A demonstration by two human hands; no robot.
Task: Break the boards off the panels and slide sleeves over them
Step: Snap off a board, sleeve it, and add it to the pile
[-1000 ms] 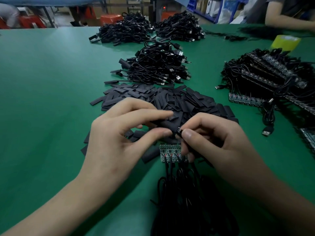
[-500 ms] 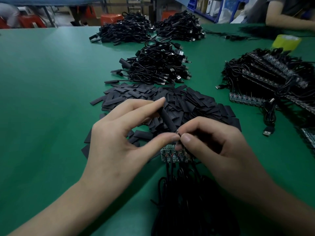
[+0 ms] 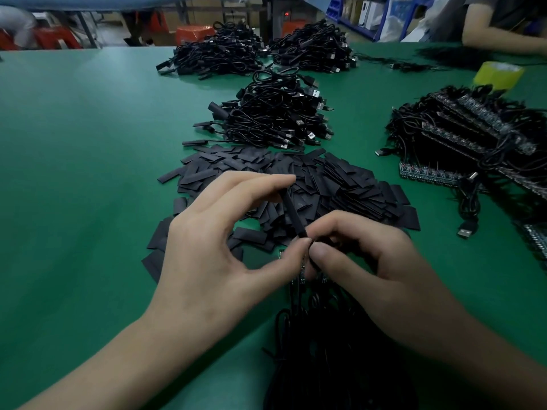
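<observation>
A single black sleeve (image 3: 291,213) stands tilted between the fingers of the left hand (image 3: 207,255): the forefinger tip presses its upper end and the thumb tip its lower end, with the other fingers spread loosely behind. The right hand (image 3: 370,261) meets it there, fingers curled, thumb and forefinger pinching a cable end (image 3: 311,259) right against the sleeve's lower mouth; whether a board sits on that end is hidden by the fingertips. Just under the fingers a strip of green panel (image 3: 301,272) peeks out, and nearer the body lies one dark bundle of cables (image 3: 325,350). Directly beyond the fingers is one broad heap of flat black sleeves (image 3: 334,179), and past it three heaps of coiled black cables (image 3: 272,113). To the right of the fingers sits one stack of panels with cables attached (image 3: 473,137), with one yellow tape roll (image 3: 497,74) behind it. Everything rests on a green tabletop (image 3: 74,143). At the far right edge another person's arm (image 3: 497,34) leans on it, and red stools, boxes and shelves fill the room behind.
</observation>
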